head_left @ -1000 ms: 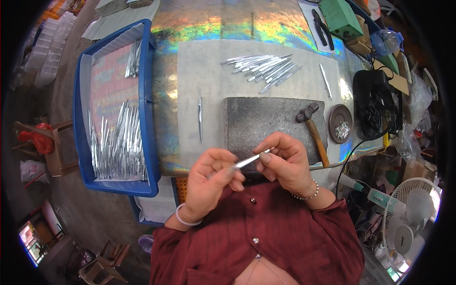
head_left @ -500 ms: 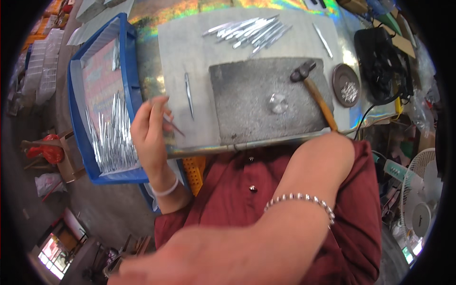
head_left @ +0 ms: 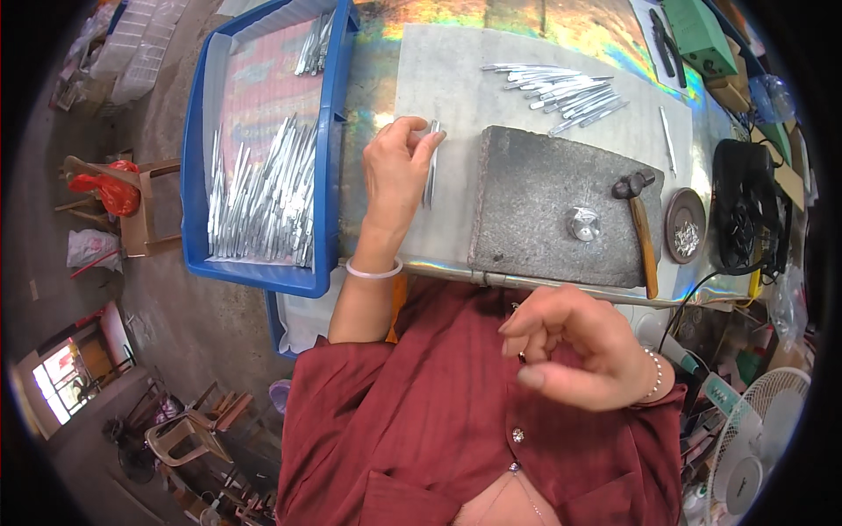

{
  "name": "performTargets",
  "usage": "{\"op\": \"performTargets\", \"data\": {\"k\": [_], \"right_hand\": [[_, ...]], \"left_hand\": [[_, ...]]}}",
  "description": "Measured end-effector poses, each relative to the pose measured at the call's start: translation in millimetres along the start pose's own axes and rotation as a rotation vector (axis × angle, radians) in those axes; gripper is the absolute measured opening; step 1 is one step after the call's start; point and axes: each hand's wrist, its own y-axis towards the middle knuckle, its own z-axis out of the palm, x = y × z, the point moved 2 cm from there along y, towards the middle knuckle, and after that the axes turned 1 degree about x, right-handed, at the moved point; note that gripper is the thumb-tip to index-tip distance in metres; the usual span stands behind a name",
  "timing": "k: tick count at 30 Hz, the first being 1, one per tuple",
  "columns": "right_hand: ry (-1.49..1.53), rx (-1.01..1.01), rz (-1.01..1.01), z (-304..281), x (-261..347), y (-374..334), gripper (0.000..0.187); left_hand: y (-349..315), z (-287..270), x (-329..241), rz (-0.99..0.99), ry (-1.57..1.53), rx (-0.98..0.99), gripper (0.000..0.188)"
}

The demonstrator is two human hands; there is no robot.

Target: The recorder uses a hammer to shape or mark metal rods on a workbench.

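Observation:
My left hand (head_left: 396, 180) is closed, with thumb and fingertips pinched at the upper end of a slender silver metal piece (head_left: 429, 182) over the white paper. My right hand (head_left: 583, 351) is raised in front of my shirt, fingers loosely curled and thumb apart. I see nothing held in it. Ahead of it lies a dark grey slab (head_left: 535, 193) bearing a small round clear or shiny disc (head_left: 583, 224) and a hammer (head_left: 645, 241) with a wooden handle. A pile of similar slender pieces (head_left: 561, 95) lies beyond the slab.
A blue tray (head_left: 329, 158) at the left holds many slender metal pieces. Right of the slab are a brown dish (head_left: 674, 215) with tiny silver parts, a lone slender piece (head_left: 668, 140) and a black bag-like item (head_left: 741, 206). A white fan (head_left: 745, 465) stands lower right.
My left hand has moved from near the tray's edge to the metal piece on the paper. My right hand has swung back from the lower left to before my shirt. The view has shifted.

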Motion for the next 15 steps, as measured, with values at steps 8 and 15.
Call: {"op": "performTargets", "data": {"k": [8,15], "right_hand": [[0.013,-0.246,-0.022,-16.3,-23.2,-4.9,0.018],[-0.204,-0.088,-0.011,-8.9,-20.1,20.9,0.016]], "left_hand": [[-34.4,-33.9,1.0,-0.026,-0.02,0.117,0.028],[-69.3,-29.4,-5.3,0.086,0.048,0.224,0.037]]}}
